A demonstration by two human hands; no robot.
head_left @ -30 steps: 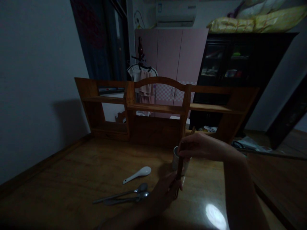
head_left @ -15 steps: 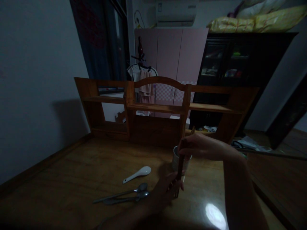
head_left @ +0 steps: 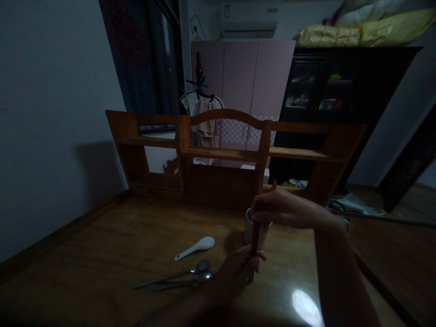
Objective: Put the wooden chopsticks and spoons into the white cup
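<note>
Brown wooden chopsticks (head_left: 255, 238) stand nearly upright between my hands, in front of a pale cup (head_left: 249, 229). My left hand (head_left: 238, 268) is closed around their lower part, just above the table. Higher up, my right hand (head_left: 281, 209) pinches them near the top with its wrist bent down. Behind that hand, the tips of more sticks (head_left: 274, 185) rise, seemingly out of the cup; their lower ends are hidden. A white soup spoon (head_left: 204, 244) lies left of the cup. Closer to me, metal spoons (head_left: 203, 266) lie side by side, their bowls near my left wrist.
A wooden shelf unit (head_left: 221, 154) runs along the table's (head_left: 102, 245) far edge. At the left stands a wall (head_left: 61, 136). Beyond are a pink wardrobe (head_left: 238, 77), a dark cabinet (head_left: 316, 91) and clothes (head_left: 206, 113) on a rack. The room is dim.
The chopsticks and my right hand have shifted very slightly to the left. Fingers of my left hand have moved a little on the chopsticks. The cup and spoons stay in place.
</note>
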